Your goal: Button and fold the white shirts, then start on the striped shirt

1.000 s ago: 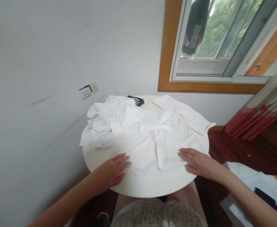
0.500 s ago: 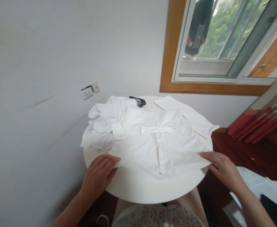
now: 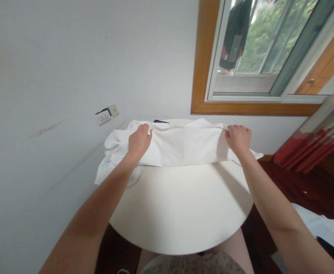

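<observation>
A white shirt [image 3: 184,146] lies folded over on the far half of a round white table [image 3: 181,205]. My left hand [image 3: 139,140] is closed on the shirt's folded edge at the left. My right hand [image 3: 238,139] is closed on the same edge at the right. Both arms stretch out across the table. A second crumpled white garment [image 3: 114,152] sits at the table's left edge, partly under the shirt. Part of the shirt hangs over the table's right rim.
A dark item [image 3: 160,121] peeks out behind the shirt. A wall socket [image 3: 106,114] is on the white wall at the left. A wood-framed window [image 3: 258,57] is at the back right, with a red curtain [image 3: 315,144] and papers [image 3: 323,228] at the right.
Both hands took the shirt's near hem and carried it away from me, folding the lower half over the upper half. The near half of the table now shows.
</observation>
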Demonstrator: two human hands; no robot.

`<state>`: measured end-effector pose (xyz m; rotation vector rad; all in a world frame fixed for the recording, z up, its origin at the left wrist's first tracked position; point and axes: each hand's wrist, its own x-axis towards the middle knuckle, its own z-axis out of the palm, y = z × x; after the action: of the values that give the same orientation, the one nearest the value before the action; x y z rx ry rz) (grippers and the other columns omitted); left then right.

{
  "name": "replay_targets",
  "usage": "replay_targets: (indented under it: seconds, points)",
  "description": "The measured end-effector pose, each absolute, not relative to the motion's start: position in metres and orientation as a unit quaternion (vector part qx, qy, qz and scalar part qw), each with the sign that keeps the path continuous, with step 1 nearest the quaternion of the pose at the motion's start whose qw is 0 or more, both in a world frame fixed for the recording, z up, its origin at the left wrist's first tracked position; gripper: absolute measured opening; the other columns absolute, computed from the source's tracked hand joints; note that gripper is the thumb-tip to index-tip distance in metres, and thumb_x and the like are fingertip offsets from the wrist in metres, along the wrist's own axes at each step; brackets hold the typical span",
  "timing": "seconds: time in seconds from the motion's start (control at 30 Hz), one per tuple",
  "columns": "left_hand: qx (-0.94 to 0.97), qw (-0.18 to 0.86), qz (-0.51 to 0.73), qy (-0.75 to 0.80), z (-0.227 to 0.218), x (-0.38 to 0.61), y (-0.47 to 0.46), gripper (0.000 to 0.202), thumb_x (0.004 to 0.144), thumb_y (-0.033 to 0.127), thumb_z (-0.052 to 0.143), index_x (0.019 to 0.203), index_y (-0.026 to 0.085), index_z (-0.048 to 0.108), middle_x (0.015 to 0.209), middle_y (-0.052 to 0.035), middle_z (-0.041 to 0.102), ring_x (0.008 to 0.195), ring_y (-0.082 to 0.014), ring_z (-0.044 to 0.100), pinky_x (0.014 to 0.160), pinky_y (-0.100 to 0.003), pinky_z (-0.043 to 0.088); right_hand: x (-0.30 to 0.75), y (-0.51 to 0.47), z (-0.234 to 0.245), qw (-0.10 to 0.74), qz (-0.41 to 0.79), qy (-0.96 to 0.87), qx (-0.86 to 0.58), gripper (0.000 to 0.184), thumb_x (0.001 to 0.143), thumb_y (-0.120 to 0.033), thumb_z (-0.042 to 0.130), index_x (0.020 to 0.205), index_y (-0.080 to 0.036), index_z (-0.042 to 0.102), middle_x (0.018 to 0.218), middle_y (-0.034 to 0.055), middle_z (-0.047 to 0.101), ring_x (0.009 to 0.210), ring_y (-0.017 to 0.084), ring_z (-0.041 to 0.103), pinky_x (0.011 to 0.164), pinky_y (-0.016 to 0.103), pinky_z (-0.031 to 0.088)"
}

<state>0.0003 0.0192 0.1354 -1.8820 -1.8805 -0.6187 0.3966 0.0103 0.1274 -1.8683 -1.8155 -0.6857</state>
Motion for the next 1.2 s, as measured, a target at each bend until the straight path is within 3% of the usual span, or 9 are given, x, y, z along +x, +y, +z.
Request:
replay_targets:
  seconds: [0.17, 0.33, 0.5, 0.6, 0.7, 0.83, 1.0, 1.2]
  points:
    - [-0.689, 0.187, -0.082, -0.695, 0.114, 0.002, 0.071, 0.034, 0.097, 0.025, 0.033, 0.122, 0.010, 0.051, 0.108, -0.0197, 0.064, 0.098, -0.0304, 0.065, 0.080, -0.037, 0.044, 0.374, 0.079, 0.100, 0.144, -0.138, -0.671, -0.715, 0.034, 0.097, -0.023, 0.039, 0.108, -0.004, 0.065, 0.104, 0.0224, 0.067, 0.095, 0.027, 0.057, 0.086, 0.043, 0.033]
    - [-0.696, 0.181, -0.076, -0.690, 0.089, -0.012, 0.077, 0.041, 0.097, 0.025, 0.033, 0.132, 0.007, 0.045, 0.103, -0.0202, 0.064, 0.094, -0.0316, 0.065, 0.080, -0.040, 0.044, 0.367, 0.100, 0.060, 0.106, -0.114, -0.645, -0.748, 0.034, 0.096, -0.026, 0.040, 0.108, -0.009, 0.067, 0.105, 0.0213, 0.068, 0.102, 0.031, 0.058, 0.089, 0.046, 0.037]
    - [-0.688, 0.219, -0.166, -0.672, 0.092, -0.003, 0.068, 0.054, 0.095, 0.019, 0.034, 0.149, 0.015, 0.030, 0.130, -0.0237, 0.054, 0.115, -0.0355, 0.055, 0.092, -0.049, 0.041, 0.369, 0.103, 0.049, 0.147, -0.107, -0.619, -0.764, 0.040, 0.096, -0.028, 0.035, 0.121, -0.008, 0.059, 0.115, 0.0239, 0.063, 0.108, 0.035, 0.054, 0.090, 0.049, 0.037]
    - [-0.744, 0.236, -0.205, -0.590, 0.085, 0.026, 0.061, 0.052, 0.094, 0.013, 0.030, 0.145, 0.018, 0.042, 0.144, -0.0187, 0.046, 0.131, -0.0331, 0.043, 0.107, -0.053, 0.030, 0.359, 0.096, 0.059, 0.191, -0.143, -0.632, -0.737, 0.043, 0.096, -0.023, 0.033, 0.132, -0.008, 0.052, 0.125, 0.0241, 0.057, 0.116, 0.037, 0.047, 0.096, 0.051, 0.033]
    - [-0.833, 0.179, -0.176, -0.493, 0.060, 0.060, 0.057, 0.045, 0.096, 0.018, 0.032, 0.133, 0.023, 0.057, 0.141, -0.0107, 0.053, 0.134, -0.0267, 0.042, 0.114, -0.047, 0.025, 0.330, 0.081, 0.063, 0.198, -0.169, -0.706, -0.659, 0.044, 0.097, -0.023, 0.034, 0.136, -0.009, 0.049, 0.132, 0.0207, 0.054, 0.125, 0.033, 0.042, 0.106, 0.048, 0.024]
    - [-0.827, 0.099, -0.167, -0.527, 0.020, 0.083, 0.059, 0.045, 0.098, 0.039, 0.034, 0.134, 0.026, 0.057, 0.145, -0.0091, 0.051, 0.138, -0.0310, 0.039, 0.116, -0.058, 0.020, 0.283, 0.060, 0.046, 0.128, -0.082, -0.812, -0.563, 0.048, 0.102, -0.042, 0.027, 0.126, -0.017, 0.060, 0.133, 0.0149, 0.058, 0.126, 0.028, 0.044, 0.112, 0.047, 0.020]
    - [-0.794, 0.067, -0.175, -0.579, 0.000, 0.079, 0.064, 0.051, 0.096, 0.052, 0.035, 0.138, 0.030, 0.054, 0.150, -0.0086, 0.046, 0.140, -0.0332, 0.036, 0.116, -0.064, 0.016, 0.269, 0.057, 0.022, 0.080, 0.000, -0.810, -0.581, 0.066, 0.098, -0.061, 0.017, 0.150, -0.026, 0.036, 0.159, 0.0107, 0.030, 0.146, 0.033, 0.019, 0.112, 0.064, 0.013]
    - [-0.786, 0.081, -0.175, -0.587, 0.003, 0.069, 0.065, 0.054, 0.095, 0.056, 0.036, 0.137, 0.028, 0.055, 0.149, -0.0093, 0.046, 0.142, -0.0324, 0.034, 0.117, -0.063, 0.014, 0.294, 0.070, 0.022, 0.080, 0.020, -0.811, -0.579, 0.069, 0.097, -0.065, 0.017, 0.151, -0.026, 0.037, 0.160, 0.0093, 0.025, 0.148, 0.030, 0.017, 0.114, 0.063, 0.010]
